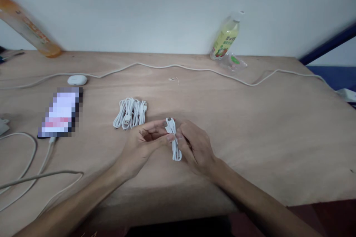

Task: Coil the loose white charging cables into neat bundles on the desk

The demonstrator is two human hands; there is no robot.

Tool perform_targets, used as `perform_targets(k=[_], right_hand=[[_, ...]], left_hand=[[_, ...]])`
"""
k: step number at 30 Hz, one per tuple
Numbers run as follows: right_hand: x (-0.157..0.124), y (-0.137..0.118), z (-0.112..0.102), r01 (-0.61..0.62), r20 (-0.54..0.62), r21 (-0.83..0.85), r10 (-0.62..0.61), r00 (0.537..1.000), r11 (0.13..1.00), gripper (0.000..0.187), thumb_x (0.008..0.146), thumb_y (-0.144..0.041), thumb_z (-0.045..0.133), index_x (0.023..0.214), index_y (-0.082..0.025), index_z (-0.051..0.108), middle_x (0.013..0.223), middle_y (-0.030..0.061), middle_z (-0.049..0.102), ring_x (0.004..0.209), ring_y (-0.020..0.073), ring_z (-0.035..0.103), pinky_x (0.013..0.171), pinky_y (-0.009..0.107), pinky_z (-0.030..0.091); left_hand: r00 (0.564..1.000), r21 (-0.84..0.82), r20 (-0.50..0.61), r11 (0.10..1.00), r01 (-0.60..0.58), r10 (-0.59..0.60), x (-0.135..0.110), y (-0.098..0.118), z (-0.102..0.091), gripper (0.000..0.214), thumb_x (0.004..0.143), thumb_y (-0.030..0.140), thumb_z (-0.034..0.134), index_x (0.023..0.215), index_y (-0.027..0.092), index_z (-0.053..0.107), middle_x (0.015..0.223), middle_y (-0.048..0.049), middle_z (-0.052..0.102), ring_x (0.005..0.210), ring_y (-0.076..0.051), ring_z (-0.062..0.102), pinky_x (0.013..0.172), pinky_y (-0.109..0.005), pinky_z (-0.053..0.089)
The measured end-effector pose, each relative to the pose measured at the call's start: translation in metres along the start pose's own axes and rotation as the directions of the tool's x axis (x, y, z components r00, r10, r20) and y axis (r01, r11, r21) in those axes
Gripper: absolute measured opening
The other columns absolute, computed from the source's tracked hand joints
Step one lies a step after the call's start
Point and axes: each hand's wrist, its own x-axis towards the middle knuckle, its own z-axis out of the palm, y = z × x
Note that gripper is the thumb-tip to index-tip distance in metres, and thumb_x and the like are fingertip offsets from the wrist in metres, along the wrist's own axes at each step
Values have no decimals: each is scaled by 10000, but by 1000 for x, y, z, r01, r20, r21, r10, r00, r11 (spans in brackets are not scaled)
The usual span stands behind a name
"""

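A white USB cable (176,152), coiled into a narrow bundle, is held above the front part of the wooden table (267,133). My left hand (144,142) pinches the bundle's middle from the left between thumb and fingers. From the right, my right hand (196,146) has its fingers closed at the same middle spot; whether they grip the cable itself or a tie around it is too small to tell. The cable's plug end points up and away from me. Just left of my hands lie several bundled white USB cables (129,113), side by side.
A phone (61,113) with a cable plugged in lies left, near a white earbud case (77,80). A long white cord (172,66) crosses the back. Small white scraps (174,80) lie mid-table. One yellow bottle (226,39) and an orange bottle (30,27) stand by the wall.
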Motion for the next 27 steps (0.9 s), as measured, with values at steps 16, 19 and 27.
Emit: perform_targets(k=[16, 19, 27], right_hand=[[11, 11, -17, 336, 163, -224, -305, 938, 915, 337, 1136, -178, 407, 831, -243, 534, 758, 10, 530, 697, 203, 459, 626, 333, 384], [14, 14, -21, 401, 218, -225, -355, 909, 888, 347, 1154, -201, 407, 843, -237, 557, 764, 14, 538, 704, 206, 462, 631, 333, 387], [20, 22, -32, 586, 326, -277, -499, 803, 762, 370, 1179, -241, 426, 878, -223, 639, 776, 17, 573, 717, 196, 471, 629, 335, 381]], left_hand=[[963, -126, 167, 964, 235, -213, 3, 1, -5, 423, 673, 214, 1033, 1066, 187, 878, 865, -33, 834, 802, -158, 738, 744, -252, 612], [955, -99, 191, 963, 250, -228, 2, 1, -6, 406, 696, 234, 1028, 1069, 190, 874, 861, -32, 829, 785, -153, 734, 745, -255, 610], [927, -83, 260, 951, 299, -269, 2, 1, -8, 448, 729, 311, 1026, 1121, 177, 857, 978, -90, 856, 803, -204, 797, 755, -308, 621]])
